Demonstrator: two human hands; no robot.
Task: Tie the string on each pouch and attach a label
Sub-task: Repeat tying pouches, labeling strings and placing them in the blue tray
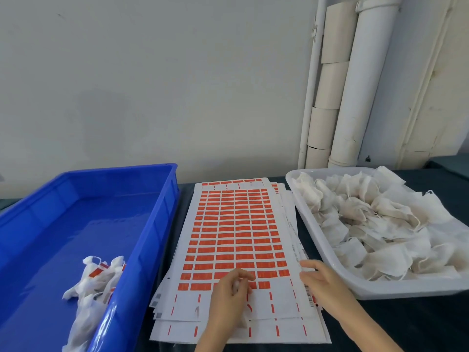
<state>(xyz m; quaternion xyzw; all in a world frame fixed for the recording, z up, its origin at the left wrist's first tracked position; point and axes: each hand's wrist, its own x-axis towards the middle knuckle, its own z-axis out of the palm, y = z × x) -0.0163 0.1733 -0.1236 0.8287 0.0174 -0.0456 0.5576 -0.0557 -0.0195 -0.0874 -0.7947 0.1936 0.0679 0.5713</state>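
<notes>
left hand (232, 290) low over the near end of the label sheets (236, 224), wrist bent, fingers curled in on a small white pouch (236, 285), most of it hidden in the palm; whether its string is tied cannot be told; right hand (321, 279) lies palm down at the right edge of the sheet stack, fingers nearly straight and slack, tips touching the paper, nothing grasped; sheets are flat white paper in a slightly fanned pile, top one printed with a dense grid of small orange-red rectangular labels, the nearest rows bare with only thin red dashes; to the left a blue plastic crate (162, 224), glossy, rigid, shallow-walled, holds a loose heap of labelled pouches (99, 278) at its near end, white crumpled fabric with orange tags showing; to the right a translucent white tray (317, 240), rounded corners, piled full of unlabelled pouches (380, 224), off-white, soft, fibrous, with thin drawstrings straggling out; all rest on a dark matte tabletop (380, 323); behind, a pale wall and vertical white pipes (360, 85), smooth and cylindrical.
</notes>
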